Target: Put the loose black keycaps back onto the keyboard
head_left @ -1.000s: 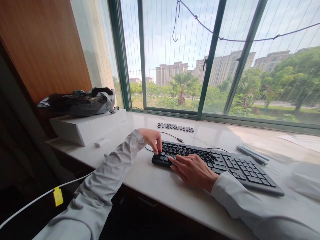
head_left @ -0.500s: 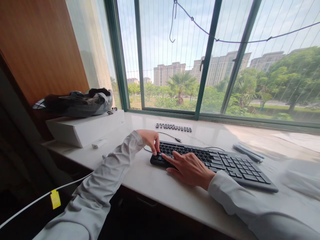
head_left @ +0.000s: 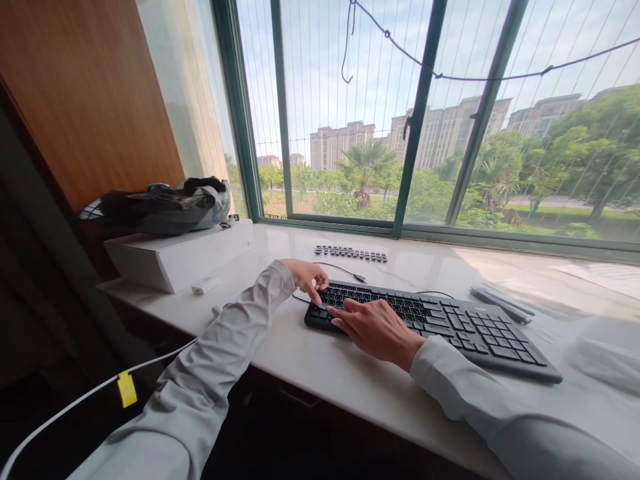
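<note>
- Left hand (head_left: 310,277): fingers curled, thumb against the left end of the keyboard (head_left: 435,316); I cannot tell whether they grip anything.
- Right hand (head_left: 379,331): fingers loosely extended, index tip just beside the left thumb.
- Keyboard: beneath both hands' fingers, on the table (head_left: 280,350).
- Loose keycaps (head_left: 351,253): beyond the fingers, in rows.

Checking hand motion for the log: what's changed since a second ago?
The left hand has drawn back and curled its fingers, with its thumb down at the left end of the keyboard. The right hand has shifted left, its index fingertip now close to that thumb. Whether anything was let go is too small to tell. Unchanged: keyboard, loose keycaps, white box.
</note>
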Demonstrator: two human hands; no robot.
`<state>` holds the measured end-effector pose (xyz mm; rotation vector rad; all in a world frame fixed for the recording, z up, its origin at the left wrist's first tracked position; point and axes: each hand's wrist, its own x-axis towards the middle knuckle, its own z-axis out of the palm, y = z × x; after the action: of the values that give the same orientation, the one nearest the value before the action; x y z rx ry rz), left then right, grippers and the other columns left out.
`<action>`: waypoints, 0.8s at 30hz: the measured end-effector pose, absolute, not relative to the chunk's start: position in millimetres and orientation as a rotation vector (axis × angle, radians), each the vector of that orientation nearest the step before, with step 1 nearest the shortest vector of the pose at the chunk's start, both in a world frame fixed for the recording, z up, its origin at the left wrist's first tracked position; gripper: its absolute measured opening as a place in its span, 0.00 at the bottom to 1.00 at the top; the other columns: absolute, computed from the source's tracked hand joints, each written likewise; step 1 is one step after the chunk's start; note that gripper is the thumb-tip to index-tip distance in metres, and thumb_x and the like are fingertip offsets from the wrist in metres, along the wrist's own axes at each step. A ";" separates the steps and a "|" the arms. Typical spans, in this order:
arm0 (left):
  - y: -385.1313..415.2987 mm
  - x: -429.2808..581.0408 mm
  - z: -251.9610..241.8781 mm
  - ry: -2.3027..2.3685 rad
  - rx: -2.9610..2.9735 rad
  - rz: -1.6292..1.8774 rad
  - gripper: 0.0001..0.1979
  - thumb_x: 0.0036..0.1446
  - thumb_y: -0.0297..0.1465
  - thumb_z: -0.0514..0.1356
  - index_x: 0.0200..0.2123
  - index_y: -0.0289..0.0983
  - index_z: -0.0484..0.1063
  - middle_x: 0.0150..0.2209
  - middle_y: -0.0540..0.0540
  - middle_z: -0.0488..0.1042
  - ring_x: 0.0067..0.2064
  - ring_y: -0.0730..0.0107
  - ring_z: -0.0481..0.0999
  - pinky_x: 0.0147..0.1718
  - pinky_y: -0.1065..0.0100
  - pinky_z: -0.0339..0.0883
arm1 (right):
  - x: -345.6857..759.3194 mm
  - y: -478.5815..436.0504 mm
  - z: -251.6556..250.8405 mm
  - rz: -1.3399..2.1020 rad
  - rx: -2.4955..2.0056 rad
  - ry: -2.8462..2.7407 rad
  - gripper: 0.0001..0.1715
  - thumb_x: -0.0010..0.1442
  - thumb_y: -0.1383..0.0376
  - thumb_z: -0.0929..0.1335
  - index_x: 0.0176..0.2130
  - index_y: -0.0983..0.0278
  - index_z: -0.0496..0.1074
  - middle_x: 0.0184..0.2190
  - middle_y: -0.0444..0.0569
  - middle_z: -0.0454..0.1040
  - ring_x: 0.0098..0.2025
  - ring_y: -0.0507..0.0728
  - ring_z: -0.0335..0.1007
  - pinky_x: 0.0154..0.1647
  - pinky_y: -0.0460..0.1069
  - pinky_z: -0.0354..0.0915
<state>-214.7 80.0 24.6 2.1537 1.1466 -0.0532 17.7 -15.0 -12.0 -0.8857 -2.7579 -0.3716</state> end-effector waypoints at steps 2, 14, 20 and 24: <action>79.0 -214.2 25.0 1.142 2.091 -0.082 0.24 0.33 0.44 0.71 0.27 0.35 0.65 0.22 0.57 0.63 0.21 0.81 0.57 0.22 0.73 0.53 | 17.5 -14.6 -13.3 -0.360 -0.884 -2.751 0.26 0.69 0.55 0.49 0.53 0.54 0.67 0.32 0.46 0.71 0.25 0.48 0.64 0.24 0.49 0.40; 79.6 -213.7 25.9 1.192 2.074 -0.206 0.25 0.34 0.46 0.70 0.25 0.36 0.63 0.21 0.56 0.61 0.20 0.81 0.57 0.21 0.72 0.52 | 15.9 -12.8 -16.4 -0.362 -0.882 -2.723 0.26 0.69 0.55 0.49 0.55 0.55 0.65 0.32 0.46 0.71 0.26 0.48 0.66 0.23 0.49 0.40; 82.1 -216.1 22.5 1.133 2.086 -0.179 0.23 0.35 0.45 0.70 0.31 0.36 0.72 0.22 0.55 0.63 0.21 0.81 0.58 0.22 0.73 0.54 | 16.1 -13.0 -17.5 -0.369 -0.906 -2.721 0.27 0.69 0.54 0.49 0.56 0.55 0.64 0.34 0.47 0.72 0.27 0.48 0.66 0.24 0.49 0.41; 83.6 -214.2 21.5 1.190 2.079 -0.190 0.23 0.33 0.44 0.71 0.29 0.36 0.70 0.22 0.56 0.62 0.20 0.81 0.58 0.21 0.73 0.53 | 15.9 -13.2 -17.9 -0.333 -0.926 -2.713 0.27 0.69 0.54 0.49 0.57 0.54 0.63 0.33 0.47 0.72 0.27 0.48 0.66 0.24 0.48 0.42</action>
<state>-214.2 83.6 21.5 2.0793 1.1900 -0.1897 15.9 -13.2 -17.9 -0.9260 -2.7130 -0.3331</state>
